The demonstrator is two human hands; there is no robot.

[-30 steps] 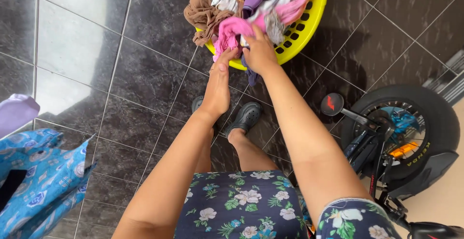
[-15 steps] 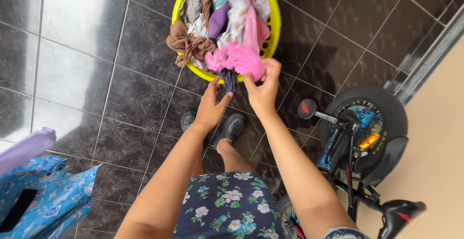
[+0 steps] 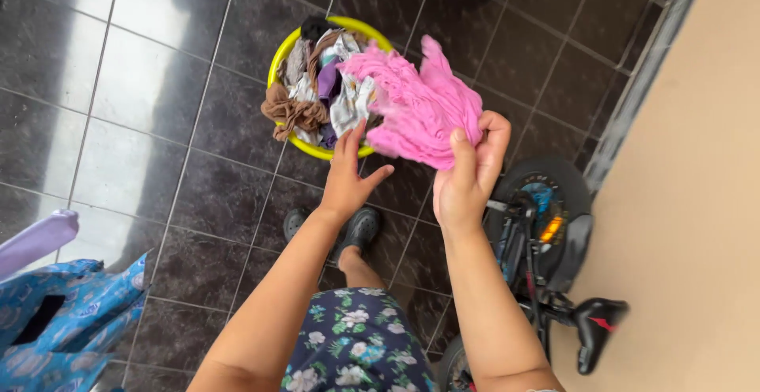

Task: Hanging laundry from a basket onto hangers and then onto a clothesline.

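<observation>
Right hand (image 3: pixel 465 172) clamped on a bunched bright pink cloth garment (image 3: pixel 419 105), fingers curled tight round its lower edge, garment lifted above the round yellow plastic laundry basket (image 3: pixel 279 58) full of mixed clothes on dark tiles. Left hand (image 3: pixel 347 176) open, fingers spread apart, just beside the pink cloth. Small black bicycle (image 3: pixel 538 241) to the right; blue patterned fabric (image 3: pixel 63 321) at lower left.

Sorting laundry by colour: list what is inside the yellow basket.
The yellow basket holds a heap of crumpled clothes: brown, purple, white patterned and grey pieces. Anything lower down is covered by these. The right hand holds a pink garment above it.
</observation>
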